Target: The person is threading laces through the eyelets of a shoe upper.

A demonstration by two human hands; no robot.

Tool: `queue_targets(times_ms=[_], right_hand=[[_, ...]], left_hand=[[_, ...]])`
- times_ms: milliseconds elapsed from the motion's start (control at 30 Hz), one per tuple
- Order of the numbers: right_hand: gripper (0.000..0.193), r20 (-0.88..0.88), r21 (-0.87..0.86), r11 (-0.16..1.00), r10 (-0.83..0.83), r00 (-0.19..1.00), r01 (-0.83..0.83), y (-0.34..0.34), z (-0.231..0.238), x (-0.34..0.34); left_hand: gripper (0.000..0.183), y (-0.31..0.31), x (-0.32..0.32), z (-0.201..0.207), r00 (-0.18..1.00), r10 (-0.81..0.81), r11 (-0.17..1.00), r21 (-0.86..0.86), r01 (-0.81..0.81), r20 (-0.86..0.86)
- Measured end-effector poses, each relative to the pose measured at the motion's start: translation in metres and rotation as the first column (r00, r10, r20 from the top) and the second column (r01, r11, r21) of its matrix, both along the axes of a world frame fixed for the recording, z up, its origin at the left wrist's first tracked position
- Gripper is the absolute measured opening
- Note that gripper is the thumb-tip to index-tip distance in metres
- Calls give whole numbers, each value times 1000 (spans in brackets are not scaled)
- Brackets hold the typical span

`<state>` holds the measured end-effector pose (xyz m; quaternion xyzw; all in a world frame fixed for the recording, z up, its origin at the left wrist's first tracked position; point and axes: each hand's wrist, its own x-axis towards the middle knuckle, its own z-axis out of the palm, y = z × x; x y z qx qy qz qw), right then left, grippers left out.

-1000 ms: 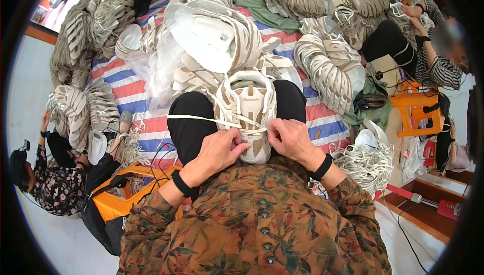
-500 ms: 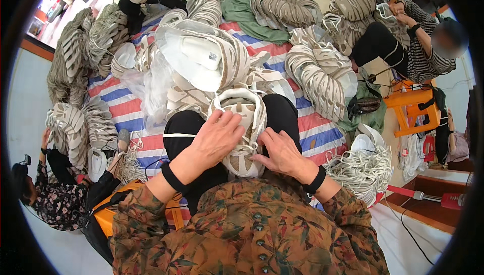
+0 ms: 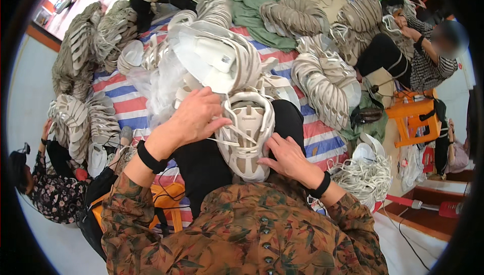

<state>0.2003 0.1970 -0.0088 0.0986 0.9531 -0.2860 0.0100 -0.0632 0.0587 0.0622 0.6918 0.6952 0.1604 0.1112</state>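
A beige and white sneaker [image 3: 245,166] rests on my lap between my thighs, toe toward me, its white shoelace [image 3: 247,150] crossing the front below the tongue. My left hand [image 3: 197,116] is at the shoe's upper left edge, fingers bent and thumb stretched apart toward the collar; no lace shows between them. A loose stretch of lace runs leftward below that hand. My right hand [image 3: 290,156] holds the shoe's right side, fingers along the edge and thumb near the toe.
Beyond my knees lies a stack of shoe uppers [image 3: 242,65] by clear plastic wrap [image 3: 161,83]. Bundled shoes [image 3: 322,88] cover the striped sheet [image 3: 322,144]. A pile of white laces [image 3: 360,174] and an orange stool [image 3: 413,121] stand at right. Co-workers sit around.
My left hand has moved from the shoe's tongue up and left, uncovering the tongue and crossed laces. The right hand stays at the shoe's side. The view has shifted slightly.
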Motion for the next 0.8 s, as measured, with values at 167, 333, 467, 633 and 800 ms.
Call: queue_targets(times_ms=[167, 333, 467, 633, 800], right_hand=[[16, -278, -39, 993, 92, 956, -107, -11, 10, -13], [54, -155, 172, 970, 196, 968, -169, -36, 12, -48], [42, 84, 358, 894, 259, 962, -272, -47, 13, -71], [15, 69, 155, 940, 297, 952, -304, -46, 24, -71], [24, 230, -802, 591, 442, 867, -89, -24, 103, -58]], left_hand=[[43, -25, -5, 32, 776, 91, 995, -95, -41, 624], [35, -30, 9, 70, 60, -36, 982, 46, -184, 998], [34, -33, 1, 114, -119, -262, 943, 228, -242, 958], [31, -72, -52, 132, -172, -469, 777, 311, -548, 867], [28, -140, -122, 133, -35, -436, 572, 247, -782, 899]])
